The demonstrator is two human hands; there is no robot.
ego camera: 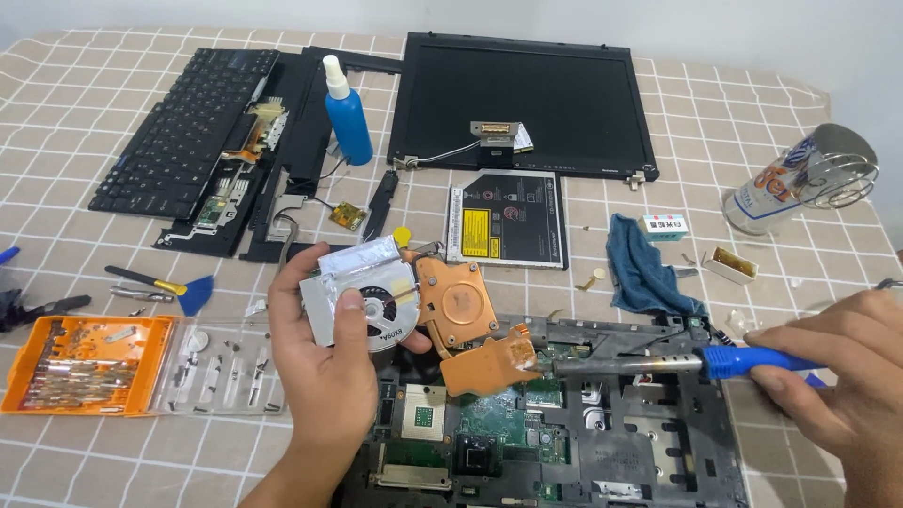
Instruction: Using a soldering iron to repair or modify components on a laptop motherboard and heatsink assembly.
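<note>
Copper heatsink with its fan (428, 306) is held up over the near middle of the surface (75, 85), just above the opened laptop base (564, 423). The left hand (324, 357) grips it by the silver fan housing, thumb pressed on the front face and fingers wrapped behind. The copper plates hang to the right of the fan, the lower one tilted down toward the green board. The right hand (837, 376) is closed around the blue handle of a soldering iron (658, 362), whose metal barrel lies level and points left, its tip touching or just beside the lower copper plate; I cannot tell which.

Toward the far edge lie a detached screen panel (522, 103) and, at the far left, a black keyboard (183, 122) with a blue spray bottle (346, 113) standing between them. An optical drive (508, 221) lies in front of the screen. A blue cloth (644, 268) is just beyond the base, on its right. At the left edge sits an orange screwdriver bit case (85, 362), open. A drinks can (800, 179) lies on its side near the right edge.
</note>
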